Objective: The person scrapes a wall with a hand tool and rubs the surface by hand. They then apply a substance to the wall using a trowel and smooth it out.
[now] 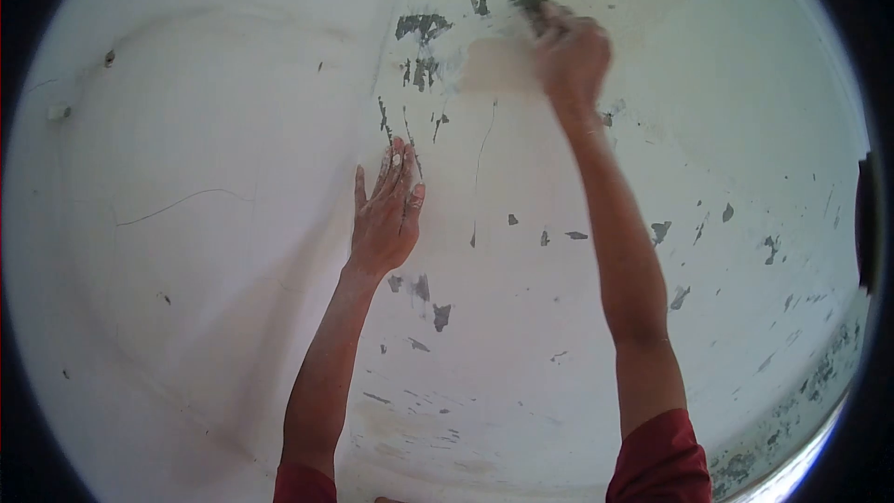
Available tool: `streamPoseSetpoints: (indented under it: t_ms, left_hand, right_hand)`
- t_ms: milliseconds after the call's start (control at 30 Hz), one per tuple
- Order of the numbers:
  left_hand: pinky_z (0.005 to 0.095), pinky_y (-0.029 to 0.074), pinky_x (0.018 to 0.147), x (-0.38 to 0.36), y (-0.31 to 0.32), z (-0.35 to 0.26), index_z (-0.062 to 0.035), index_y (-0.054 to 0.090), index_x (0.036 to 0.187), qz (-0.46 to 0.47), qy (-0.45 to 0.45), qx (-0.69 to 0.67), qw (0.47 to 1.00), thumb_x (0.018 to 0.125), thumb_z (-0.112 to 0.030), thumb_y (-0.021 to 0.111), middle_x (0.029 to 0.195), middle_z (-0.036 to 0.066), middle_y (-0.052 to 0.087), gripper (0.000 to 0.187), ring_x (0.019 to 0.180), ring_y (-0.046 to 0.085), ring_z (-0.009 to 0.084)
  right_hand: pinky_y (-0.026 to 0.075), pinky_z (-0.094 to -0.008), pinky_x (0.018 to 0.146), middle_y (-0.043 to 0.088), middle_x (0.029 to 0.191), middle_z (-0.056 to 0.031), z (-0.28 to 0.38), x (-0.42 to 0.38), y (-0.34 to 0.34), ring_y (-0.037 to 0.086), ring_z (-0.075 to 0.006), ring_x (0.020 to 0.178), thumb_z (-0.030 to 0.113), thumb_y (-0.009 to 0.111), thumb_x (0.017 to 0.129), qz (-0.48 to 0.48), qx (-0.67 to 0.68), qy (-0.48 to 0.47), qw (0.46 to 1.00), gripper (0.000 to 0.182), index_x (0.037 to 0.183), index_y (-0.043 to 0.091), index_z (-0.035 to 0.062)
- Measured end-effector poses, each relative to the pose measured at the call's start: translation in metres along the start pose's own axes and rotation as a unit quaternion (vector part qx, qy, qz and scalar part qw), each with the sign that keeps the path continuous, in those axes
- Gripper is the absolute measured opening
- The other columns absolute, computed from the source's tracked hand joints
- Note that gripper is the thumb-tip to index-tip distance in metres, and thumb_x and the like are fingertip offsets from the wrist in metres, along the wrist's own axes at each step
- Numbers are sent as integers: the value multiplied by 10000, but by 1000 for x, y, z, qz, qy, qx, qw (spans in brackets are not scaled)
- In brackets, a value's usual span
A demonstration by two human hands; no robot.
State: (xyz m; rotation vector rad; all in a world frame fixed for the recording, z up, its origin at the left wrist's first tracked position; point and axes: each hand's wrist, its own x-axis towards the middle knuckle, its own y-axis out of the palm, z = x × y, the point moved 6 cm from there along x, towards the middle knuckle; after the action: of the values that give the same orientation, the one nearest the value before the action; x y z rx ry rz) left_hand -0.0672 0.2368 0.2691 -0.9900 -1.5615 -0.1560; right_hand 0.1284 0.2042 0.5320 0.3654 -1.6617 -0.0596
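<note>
Red sleeves [656, 461] nearest; left hand [385, 214] flat, empty on peeling wall [214, 130], blurred right hand [570, 56] gripping something dark

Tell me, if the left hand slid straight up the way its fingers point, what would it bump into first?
Probably the thin dark cracks in the white wall just above the left hand, then the grey patches of peeled paint.

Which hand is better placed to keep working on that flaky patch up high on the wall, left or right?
Right, likely. The right hand is already up at the peeling paint patches, blurred and closed on something I cannot identify. The left hand lies open and flat on the wall lower down, apparently bracing.
</note>
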Motion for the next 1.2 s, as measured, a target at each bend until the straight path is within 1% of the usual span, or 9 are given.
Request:
streamPoseSetpoints:
  t_ms: [100, 333, 467, 533, 600, 700, 900, 1000, 1200]
  left_hand:
    - [577, 43, 1272, 0, 0, 1, -89, 166, 1652, 2, -3, 13, 1000, 1121, -361, 267, 1723, 95, 175, 606, 1583, 184, 284]
    - [554, 37, 1276, -3, -6, 7, -118, 205, 1650, 1, 17, -10, 1000, 1124, -375, 257, 1720, 82, 194, 588, 1583, 181, 278]
    - [549, 51, 1276, -10, -5, 10, -116, 226, 1645, 23, 20, -7, 1000, 1120, -358, 300, 1712, 96, 217, 583, 1579, 197, 285]
    - [547, 57, 1275, -10, -11, 14, -117, 232, 1645, 13, 18, 5, 1000, 1118, -352, 317, 1710, 100, 223, 583, 1577, 205, 289]
    - [566, 89, 1273, -10, -11, 13, -63, 234, 1633, 41, 28, 19, 999, 1107, -312, 331, 1714, 94, 211, 589, 1575, 217, 270]
    - [566, 99, 1272, -9, -12, 12, -64, 248, 1629, 42, 21, 16, 999, 1110, -313, 325, 1710, 90, 227, 581, 1569, 235, 267]
    - [541, 121, 1278, -11, -13, 13, -83, 270, 1626, 24, 32, 30, 999, 1116, -332, 314, 1700, 72, 261, 569, 1559, 267, 256]
    - [531, 127, 1280, -10, -13, 14, -92, 273, 1626, 25, 26, 30, 999, 1115, -336, 317, 1700, 59, 264, 568, 1555, 278, 253]
    - [535, 130, 1279, -10, -9, 14, -90, 272, 1627, 11, 32, 42, 999, 1116, -336, 301, 1697, 54, 273, 568, 1556, 272, 252]
  right_hand:
    - [559, -448, 775, 705, 928, -182, 59, -28, -8, 656, -356, 916, 149, 672, 926, 42, 22, -80, 996, 187, 1055, 775, 61]
    - [596, -382, 812, 653, 967, -193, 75, -90, -26, 624, -314, 1027, 107, 690, 896, 187, 41, -236, 953, 248, 1091, 694, -46]
    - [592, -382, 835, 654, 1000, -168, 73, -123, -49, 611, -314, 1071, 132, 713, 890, 282, 109, -252, 919, 270, 1092, 698, -47]
    - [578, -409, 735, 657, 974, -131, 66, -113, -53, 626, -297, 947, 94, 740, 885, 295, 148, -242, 912, 230, 1082, 714, -20]
    - [578, -367, 873, 659, 1020, -120, 57, -92, -53, 619, -302, 1039, 98, 703, 902, 366, 209, -191, 887, 178, 1054, 750, 19]
    - [575, -364, 887, 658, 1030, -102, 53, -40, -51, 619, -285, 1025, 90, 702, 902, 243, 172, -269, 916, 240, 1131, 739, 28]
    - [596, -338, 900, 651, 1047, -85, 58, -10, -9, 616, -237, 1034, 109, 749, 860, 224, 104, -406, 880, 359, 1200, 699, 6]
    - [591, -370, 757, 636, 1034, -79, 52, -31, -7, 606, -243, 953, 141, 746, 902, 198, 92, -437, 873, 282, 1148, 687, 15]
    - [588, -355, 735, 623, 1016, -94, 43, -76, -31, 599, -246, 930, 151, 762, 886, 245, 92, -428, 865, 329, 1159, 668, -6]
